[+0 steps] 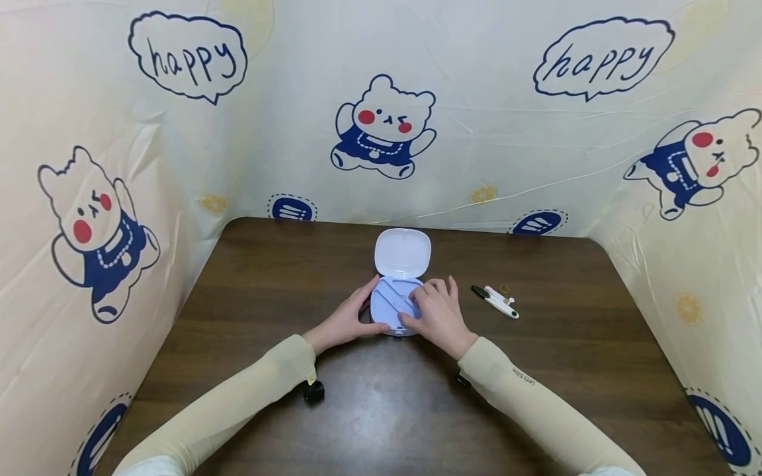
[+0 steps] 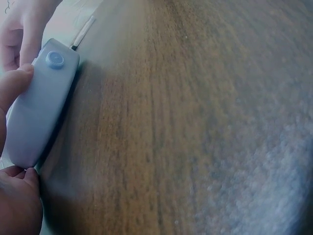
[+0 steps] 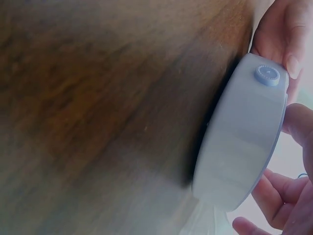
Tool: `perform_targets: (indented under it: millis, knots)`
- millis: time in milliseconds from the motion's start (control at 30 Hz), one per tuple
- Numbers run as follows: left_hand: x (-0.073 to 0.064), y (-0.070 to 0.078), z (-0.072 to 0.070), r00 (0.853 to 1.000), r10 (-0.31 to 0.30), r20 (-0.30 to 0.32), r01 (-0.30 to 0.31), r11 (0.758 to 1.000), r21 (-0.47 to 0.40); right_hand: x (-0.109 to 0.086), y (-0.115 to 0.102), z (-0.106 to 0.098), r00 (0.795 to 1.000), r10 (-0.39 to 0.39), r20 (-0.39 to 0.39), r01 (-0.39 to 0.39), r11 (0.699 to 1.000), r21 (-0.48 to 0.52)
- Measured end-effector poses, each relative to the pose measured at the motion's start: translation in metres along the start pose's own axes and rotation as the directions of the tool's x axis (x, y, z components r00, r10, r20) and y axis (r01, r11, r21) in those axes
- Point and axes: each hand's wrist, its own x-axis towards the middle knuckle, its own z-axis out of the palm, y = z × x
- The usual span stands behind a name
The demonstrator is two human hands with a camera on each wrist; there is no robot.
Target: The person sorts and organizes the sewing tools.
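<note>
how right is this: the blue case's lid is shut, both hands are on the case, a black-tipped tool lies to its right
The lid isn't shut: the head view shows it open at the back of the case. Left hand and right hand are on the case, the black-tipped tool to its right.

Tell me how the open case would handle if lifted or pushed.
The case looks like rigid plastic, so it should keep its shape. Its sides look smooth and rounded, so it may be slippery. The open lid at the far side might swing if lifted.
</note>
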Motion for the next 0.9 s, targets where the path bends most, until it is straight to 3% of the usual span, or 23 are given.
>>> perform_targets:
  millis: [667,900]
  knots:
    - [-0.001,-0.002,0.001,1.000,-0.019,-0.003,0.019,1.000,0.005,-0.003,0.005,-0.001,0.999,0.009,0.035,-0.010,0.999,0.034]
    - [-0.001,-0.001,0.001,1.000,-0.016,-0.005,0.016,1.000,0.001,-0.007,0.010,-0.003,0.999,-0.040,-0.003,0.040,0.997,0.067]
